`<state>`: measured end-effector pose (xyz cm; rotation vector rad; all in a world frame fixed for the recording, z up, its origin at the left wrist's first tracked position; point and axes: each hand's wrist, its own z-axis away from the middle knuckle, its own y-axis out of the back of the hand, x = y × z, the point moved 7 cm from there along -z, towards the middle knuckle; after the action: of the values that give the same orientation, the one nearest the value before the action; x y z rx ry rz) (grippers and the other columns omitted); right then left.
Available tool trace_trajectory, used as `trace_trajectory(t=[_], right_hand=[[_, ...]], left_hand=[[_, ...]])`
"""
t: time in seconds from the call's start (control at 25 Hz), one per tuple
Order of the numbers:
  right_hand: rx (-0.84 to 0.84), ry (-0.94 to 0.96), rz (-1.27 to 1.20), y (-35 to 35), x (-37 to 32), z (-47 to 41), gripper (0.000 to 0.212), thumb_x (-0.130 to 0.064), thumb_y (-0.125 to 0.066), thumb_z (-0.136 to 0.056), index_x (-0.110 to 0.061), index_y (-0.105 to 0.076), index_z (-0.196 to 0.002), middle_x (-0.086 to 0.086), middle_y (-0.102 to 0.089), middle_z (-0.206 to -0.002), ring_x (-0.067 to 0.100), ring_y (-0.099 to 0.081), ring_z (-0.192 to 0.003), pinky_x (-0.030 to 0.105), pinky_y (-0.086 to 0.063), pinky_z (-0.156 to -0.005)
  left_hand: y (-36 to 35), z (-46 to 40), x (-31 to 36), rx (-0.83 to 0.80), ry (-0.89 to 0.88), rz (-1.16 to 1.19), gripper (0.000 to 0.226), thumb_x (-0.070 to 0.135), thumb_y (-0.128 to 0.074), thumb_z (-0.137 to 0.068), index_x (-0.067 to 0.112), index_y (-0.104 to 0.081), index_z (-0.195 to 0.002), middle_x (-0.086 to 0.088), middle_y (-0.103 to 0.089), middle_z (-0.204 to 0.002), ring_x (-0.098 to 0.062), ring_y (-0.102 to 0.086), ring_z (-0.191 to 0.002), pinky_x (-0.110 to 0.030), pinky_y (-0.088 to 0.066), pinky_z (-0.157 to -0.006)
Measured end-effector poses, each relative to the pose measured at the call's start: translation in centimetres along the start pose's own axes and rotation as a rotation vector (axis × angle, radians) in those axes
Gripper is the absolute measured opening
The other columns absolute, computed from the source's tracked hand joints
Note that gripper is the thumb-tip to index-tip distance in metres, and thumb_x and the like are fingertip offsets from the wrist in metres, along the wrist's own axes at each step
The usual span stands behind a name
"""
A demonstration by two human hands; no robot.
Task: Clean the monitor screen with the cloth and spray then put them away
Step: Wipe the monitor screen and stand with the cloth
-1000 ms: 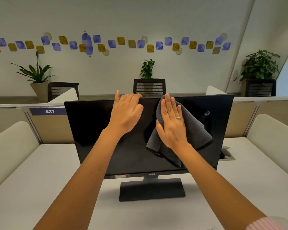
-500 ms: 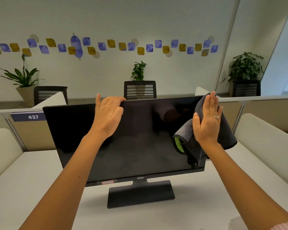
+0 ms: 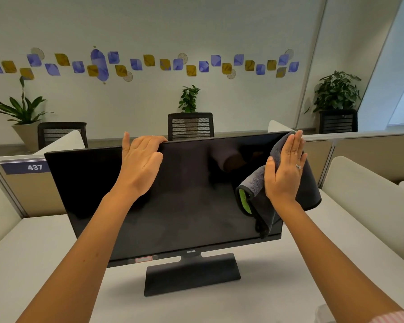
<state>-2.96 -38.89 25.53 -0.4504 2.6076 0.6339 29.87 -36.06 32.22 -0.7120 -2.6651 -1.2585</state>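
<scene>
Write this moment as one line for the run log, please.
phase: wiping | left hand: grips monitor top edge | right hand: presses cloth flat at screen's upper right | spray: not visible

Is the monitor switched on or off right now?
Cannot tell for sure; it looks off. The monitor screen is black, showing only reflections, while the right hand presses the cloth on it.

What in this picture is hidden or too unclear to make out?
- Head view: the screen under the cloth and right hand is covered.
- Left hand fingertips curl behind the monitor top edge.
- A pale object at the bottom right edge is cut off and blurred; no spray bottle can be identified.
</scene>
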Motion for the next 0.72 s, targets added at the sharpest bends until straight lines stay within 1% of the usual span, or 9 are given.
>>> trace_trajectory(t=[0.08, 0.16, 0.36, 0.52, 0.6, 0.72], right_hand=[[-0.028, 0.004, 0.022, -0.3, 0.6, 1.3, 0.066, -0.049, -0.02, -0.097, -0.014, -0.004, -0.15, 0.006, -0.001, -0.159, 0.021, 0.003, -0.146, 0.039, -0.001, -0.119], [-0.055, -0.001, 0.047, -0.7, 1.5, 3.1, 0.066, -0.053, -0.016, -0.096, -0.017, -0.002, -0.15, 0.002, 0.003, -0.158, 0.021, 0.004, -0.146, 0.041, -0.003, -0.119], [-0.096, -0.035, 0.03, -1.3, 2.7, 5.8, 0.064, -0.052, -0.017, -0.096, -0.018, -0.003, -0.149, 0.001, 0.002, -0.158, 0.024, 0.0, -0.146, 0.045, -0.008, -0.119], [-0.058, -0.122, -0.006, -1.5, 1.9, 5.5, 0.062, -0.042, -0.028, -0.098, -0.013, -0.009, -0.149, 0.006, -0.006, -0.158, 0.024, -0.002, -0.145, 0.046, -0.013, -0.119], [-0.03, -0.158, -0.022, -1.7, 0.9, 5.4, 0.061, -0.038, -0.03, -0.098, -0.013, -0.007, -0.15, 0.006, -0.004, -0.158, 0.023, 0.0, -0.145, 0.045, -0.01, -0.119], [-0.014, -0.145, -0.068, -2.3, -1.5, 5.0, 0.059, -0.033, -0.03, -0.099, -0.013, -0.006, -0.15, 0.006, -0.002, -0.159, 0.021, 0.004, -0.145, 0.042, -0.005, -0.119]], left_hand=[[-0.1, 0.0, -0.2, -0.004, -0.008, -0.001, 0.052, 0.021, -0.02, -0.082, 0.017, -0.051, -0.124, -0.003, -0.055, -0.125, -0.016, -0.036, -0.128, -0.037, 0.016, -0.114], [-0.2, -0.1, -0.3, -0.008, -0.01, -0.001, 0.052, 0.021, -0.021, -0.081, 0.018, -0.05, -0.124, -0.002, -0.055, -0.125, -0.016, -0.036, -0.128, -0.036, 0.016, -0.114], [-0.4, -0.1, -0.5, 0.005, -0.018, -0.025, 0.05, 0.02, -0.023, -0.082, 0.02, -0.05, -0.124, -0.001, -0.055, -0.125, -0.015, -0.035, -0.127, -0.033, 0.016, -0.113], [-0.3, 0.0, -0.8, -0.001, -0.025, -0.031, 0.049, 0.02, -0.024, -0.082, 0.021, -0.048, -0.125, 0.001, -0.054, -0.127, -0.012, -0.033, -0.128, -0.031, 0.015, -0.113], [-0.2, 0.1, -0.8, -0.002, -0.025, -0.032, 0.05, 0.02, -0.025, -0.081, 0.021, -0.048, -0.125, 0.001, -0.053, -0.128, -0.012, -0.032, -0.128, -0.03, 0.015, -0.113], [-0.1, 0.1, -0.6, -0.016, -0.026, -0.027, 0.052, 0.021, -0.024, -0.08, 0.02, -0.047, -0.127, 0.0, -0.053, -0.129, -0.013, -0.032, -0.129, -0.033, 0.014, -0.114]])
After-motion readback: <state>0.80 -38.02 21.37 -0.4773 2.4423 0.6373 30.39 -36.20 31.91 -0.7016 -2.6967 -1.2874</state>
